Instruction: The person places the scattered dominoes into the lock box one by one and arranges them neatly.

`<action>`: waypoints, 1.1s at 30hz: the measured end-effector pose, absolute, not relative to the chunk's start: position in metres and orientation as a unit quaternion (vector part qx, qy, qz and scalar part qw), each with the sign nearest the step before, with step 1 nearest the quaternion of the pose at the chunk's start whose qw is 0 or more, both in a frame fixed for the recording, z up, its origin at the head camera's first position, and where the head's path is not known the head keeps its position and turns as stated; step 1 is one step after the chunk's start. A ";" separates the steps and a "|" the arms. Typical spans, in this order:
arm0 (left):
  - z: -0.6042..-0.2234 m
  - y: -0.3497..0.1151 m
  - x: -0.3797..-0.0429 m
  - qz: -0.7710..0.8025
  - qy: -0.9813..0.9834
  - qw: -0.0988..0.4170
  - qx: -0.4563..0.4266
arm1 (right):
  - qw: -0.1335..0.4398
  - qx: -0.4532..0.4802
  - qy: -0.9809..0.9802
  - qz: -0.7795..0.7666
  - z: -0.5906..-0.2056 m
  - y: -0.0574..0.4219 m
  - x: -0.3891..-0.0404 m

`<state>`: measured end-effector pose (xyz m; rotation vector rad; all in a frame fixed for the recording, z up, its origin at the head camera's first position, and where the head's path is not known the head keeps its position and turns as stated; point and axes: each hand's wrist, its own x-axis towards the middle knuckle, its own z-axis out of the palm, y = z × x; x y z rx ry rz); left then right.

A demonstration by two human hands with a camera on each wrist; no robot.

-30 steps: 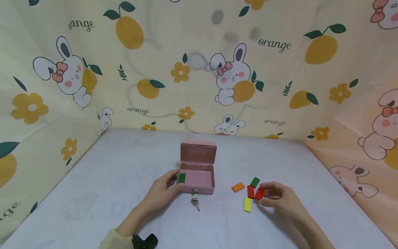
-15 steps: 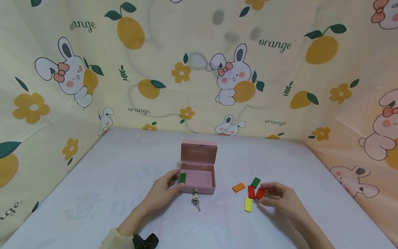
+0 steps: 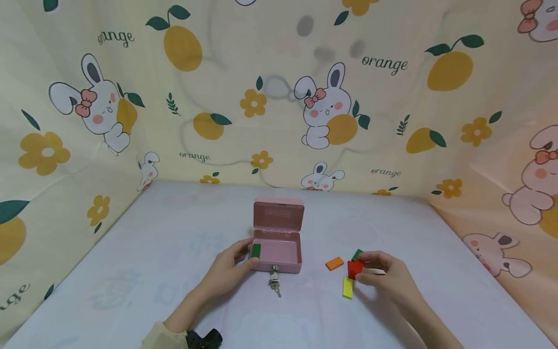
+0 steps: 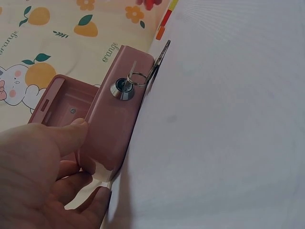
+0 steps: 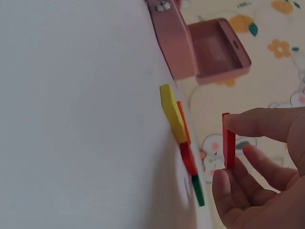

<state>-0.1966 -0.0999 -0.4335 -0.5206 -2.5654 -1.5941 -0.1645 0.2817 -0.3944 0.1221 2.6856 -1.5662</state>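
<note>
An open pink cash box (image 3: 276,267) stands on the table, its lid (image 3: 279,216) raised at the back. My left hand (image 3: 228,271) grips the box's left wall, thumb at the front corner in the left wrist view. Inside, along the left side, lies a green domino block (image 3: 255,250). Keys (image 3: 274,286) hang from the front lock. Over to the right, my right hand (image 3: 394,281) pinches a red domino block (image 5: 229,143) between thumb and fingers, raised off the table. It overlaps a second red block (image 5: 188,157) in the head view.
Near the right hand lie a yellow block (image 3: 347,288), an orange block (image 3: 334,263) and another green block (image 3: 357,254), partly covered by the fingers. A printed bunny-and-orange curtain (image 3: 279,140) walls the table (image 3: 183,213) at the back and sides.
My right hand has picked up the red block from beside the others and shifted slightly left with it. The left hand and the box have stayed in place.
</note>
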 end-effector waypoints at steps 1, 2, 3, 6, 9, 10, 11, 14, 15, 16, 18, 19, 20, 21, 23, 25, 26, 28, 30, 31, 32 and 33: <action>-0.434 -0.100 -0.196 -0.520 -0.836 0.039 -0.170 | 0.010 0.034 0.866 -0.500 -0.393 0.280 -0.164; -0.434 -0.100 -0.196 -0.521 -0.835 0.039 -0.170 | 0.007 0.031 0.867 -0.497 -0.391 0.279 -0.165; -0.434 -0.100 -0.196 -0.521 -0.835 0.039 -0.171 | 0.003 0.027 0.869 -0.494 -0.390 0.278 -0.165; -0.434 -0.100 -0.197 -0.524 -0.834 0.038 -0.169 | -0.004 0.019 0.871 -0.490 -0.386 0.273 -0.167; -0.435 -0.100 -0.197 -0.524 -0.834 0.036 -0.167 | -0.006 0.011 0.862 -0.506 -0.384 0.269 -0.170; -0.435 -0.100 -0.197 -0.524 -0.834 0.035 -0.166 | -0.008 0.007 0.859 -0.513 -0.384 0.268 -0.171; -0.435 -0.100 -0.197 -0.523 -0.835 0.035 -0.166 | -0.009 0.003 0.854 -0.519 -0.384 0.266 -0.172; -0.434 -0.100 -0.197 -0.521 -0.837 0.031 -0.164 | -0.009 -0.007 0.846 -0.533 -0.383 0.260 -0.176; -0.434 -0.100 -0.197 -0.521 -0.838 0.030 -0.163 | -0.008 -0.009 0.844 -0.537 -0.383 0.259 -0.177; -0.434 -0.099 -0.197 -0.521 -0.838 0.029 -0.162 | -0.007 -0.009 0.841 -0.541 -0.383 0.257 -0.178; -0.433 -0.099 -0.196 -0.520 -0.839 0.027 -0.160 | -0.002 -0.008 0.838 -0.545 -0.383 0.252 -0.179; -0.433 -0.099 -0.196 -0.520 -0.839 0.027 -0.159 | 0.000 -0.006 0.837 -0.547 -0.382 0.250 -0.179; -0.433 -0.099 -0.196 -0.519 -0.840 0.027 -0.158 | 0.002 -0.004 0.836 -0.549 -0.381 0.248 -0.180; -0.433 -0.100 -0.196 -0.519 -0.840 0.027 -0.158 | 0.005 -0.002 0.835 -0.550 -0.380 0.245 -0.180; -0.433 -0.100 -0.196 -0.519 -0.840 0.027 -0.158 | 0.010 -0.001 0.834 -0.552 -0.378 0.241 -0.181; -0.433 -0.100 -0.196 -0.519 -0.840 0.027 -0.158 | 0.015 -0.003 0.830 -0.557 -0.377 0.237 -0.182; -0.433 -0.100 -0.196 -0.519 -0.840 0.027 -0.158 | 0.017 -0.008 0.829 -0.558 -0.376 0.235 -0.182; -0.434 -0.100 -0.197 -0.520 -0.838 0.029 -0.161 | 0.017 -0.017 0.828 -0.560 -0.375 0.231 -0.183; -0.434 -0.100 -0.197 -0.519 -0.838 0.031 -0.163 | 0.020 -0.023 0.825 -0.564 -0.374 0.227 -0.184; -0.435 -0.100 -0.197 -0.519 -0.838 0.033 -0.165 | 0.021 -0.025 0.824 -0.566 -0.374 0.225 -0.184; -0.435 -0.100 -0.198 -0.519 -0.838 0.033 -0.165 | 0.023 -0.027 0.821 -0.570 -0.373 0.222 -0.185; -0.435 -0.100 -0.198 -0.518 -0.838 0.033 -0.166 | 0.024 -0.030 0.818 -0.574 -0.373 0.219 -0.185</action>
